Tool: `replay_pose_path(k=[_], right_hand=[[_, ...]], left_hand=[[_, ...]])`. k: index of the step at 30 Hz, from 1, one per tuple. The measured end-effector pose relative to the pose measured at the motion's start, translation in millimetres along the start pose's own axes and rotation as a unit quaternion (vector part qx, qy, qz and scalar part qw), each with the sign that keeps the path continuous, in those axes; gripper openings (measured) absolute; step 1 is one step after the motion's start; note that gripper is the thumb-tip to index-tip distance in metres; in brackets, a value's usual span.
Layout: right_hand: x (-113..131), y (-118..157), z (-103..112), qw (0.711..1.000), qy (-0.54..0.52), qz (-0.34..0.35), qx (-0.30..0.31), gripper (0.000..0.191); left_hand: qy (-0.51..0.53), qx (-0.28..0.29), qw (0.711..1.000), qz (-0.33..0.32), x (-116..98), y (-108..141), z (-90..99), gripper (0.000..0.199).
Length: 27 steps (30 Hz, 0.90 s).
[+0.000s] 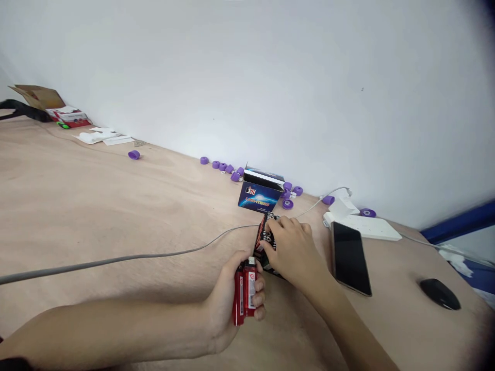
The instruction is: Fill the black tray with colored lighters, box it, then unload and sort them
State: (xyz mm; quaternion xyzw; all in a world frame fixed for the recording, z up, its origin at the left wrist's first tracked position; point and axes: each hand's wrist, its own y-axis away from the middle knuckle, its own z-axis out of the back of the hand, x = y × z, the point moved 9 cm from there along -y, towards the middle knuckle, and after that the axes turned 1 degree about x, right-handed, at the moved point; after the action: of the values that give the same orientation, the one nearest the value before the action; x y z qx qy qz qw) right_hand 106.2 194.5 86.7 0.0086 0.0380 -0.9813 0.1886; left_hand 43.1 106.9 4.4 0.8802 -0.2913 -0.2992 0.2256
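My left hand (228,293) is closed round red lighters (250,288), at least two side by side, held upright with their metal tops upward. Just to the right, my right hand (292,245) reaches over a tray of lighters (266,239), its bent fingers among their metal tops. Whether those fingers grip a lighter is hidden. Behind the tray stands a blue box (260,198) printed with "LIGHTERS", its top open, close to the wall.
Purple caps (223,166) lie along the wall. To the right are a phone (351,257), a white power strip (367,227) and a black mouse (440,293). A grey cable (135,256) crosses the table. Far left sit a cardboard box (44,98) and papers (102,136).
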Motion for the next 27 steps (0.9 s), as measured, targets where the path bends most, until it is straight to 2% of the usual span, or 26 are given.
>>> replay_pose_path(k=[6, 11, 14, 17, 20, 24, 27], right_hand=[[2, 1, 0, 0.999, 0.015, 0.026, -0.014, 0.010], [-1, -1, 4, 0.999, 0.011, 0.023, -0.039, 0.008], [-9, 0, 16, 0.995, -0.082, 0.017, -0.057, 0.004], [-17, 6, 33, 0.972, -0.226, 0.014, -0.059, 0.003], [-14, 14, 38, 0.932, -0.361, 0.022, 0.004, 0.008], [7, 19, 24, 0.875, -0.465, 0.058, 0.118, 0.014], [16, 18, 19, 0.859, -0.485, 0.082, 0.142, 0.017]], left_hand=[[0.007, -0.031, 0.999, -0.017, -7, -12, 9.1, 0.048], [0.012, -0.024, 0.999, -0.033, -13, -17, 10.2, 0.046], [0.016, -0.026, 0.998, -0.047, -18, -19, 10.9, 0.044], [0.009, -0.051, 0.995, -0.083, -26, -21, 15.7, 0.043], [-0.020, -0.057, 0.994, -0.086, -26, -20, 15.1, 0.051], [-0.053, 0.027, 0.997, -0.046, -16, -9, -5.2, 0.059], [-0.070, 0.064, 0.995, -0.016, -9, 2, -14.3, 0.048]])
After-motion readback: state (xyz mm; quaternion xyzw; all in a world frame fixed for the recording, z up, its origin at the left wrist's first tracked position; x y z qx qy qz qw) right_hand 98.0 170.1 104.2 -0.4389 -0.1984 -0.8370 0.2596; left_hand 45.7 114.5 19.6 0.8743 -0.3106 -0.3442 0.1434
